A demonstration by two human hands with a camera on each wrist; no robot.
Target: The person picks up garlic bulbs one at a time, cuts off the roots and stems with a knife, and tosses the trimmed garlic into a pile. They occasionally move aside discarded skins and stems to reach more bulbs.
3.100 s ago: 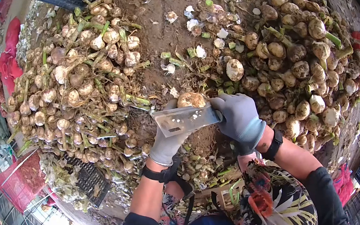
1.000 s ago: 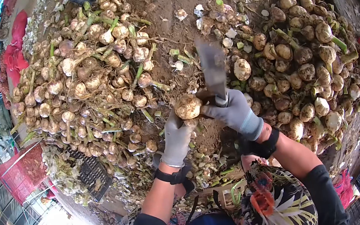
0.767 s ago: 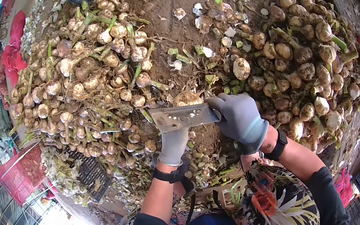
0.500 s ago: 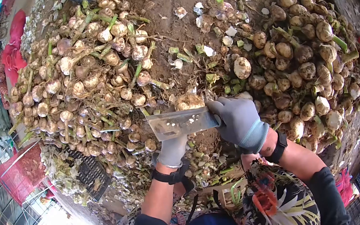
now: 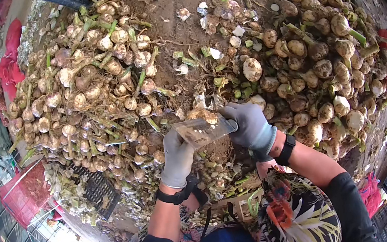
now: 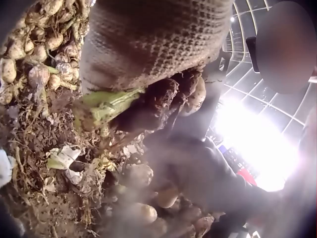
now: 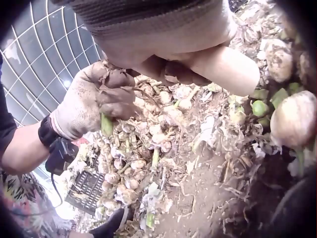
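Note:
A wide metal blade (image 5: 201,133) lies tilted across the space between the gloved hands in the head view, gripped at its right end by the right hand (image 5: 252,125). Just beyond its upper edge shows a dirty garlic bulb (image 5: 204,114). The left hand (image 5: 176,159) is at the blade's left end, its fingers partly hidden. In the left wrist view the left hand (image 6: 153,44) holds a bulb (image 6: 196,99) with a thick green stem (image 6: 110,105). The right wrist view shows the left hand (image 7: 84,104) curled round that stem (image 7: 106,125), beside the right hand (image 7: 171,37).
Stemmed garlic heaps lie left (image 5: 79,95) and right (image 5: 321,69), with loose peelings and cut stem pieces on the soil (image 5: 170,29) between. Black crates (image 5: 101,192) stand at the edges, and a red net bag (image 5: 23,189) at the left. The person's patterned clothing (image 5: 298,205) is close below.
The blade pointed away from the body a second ago, then swung across in front of the bulb. Since half a second ago its right end has risen slightly and the left hand has shifted left.

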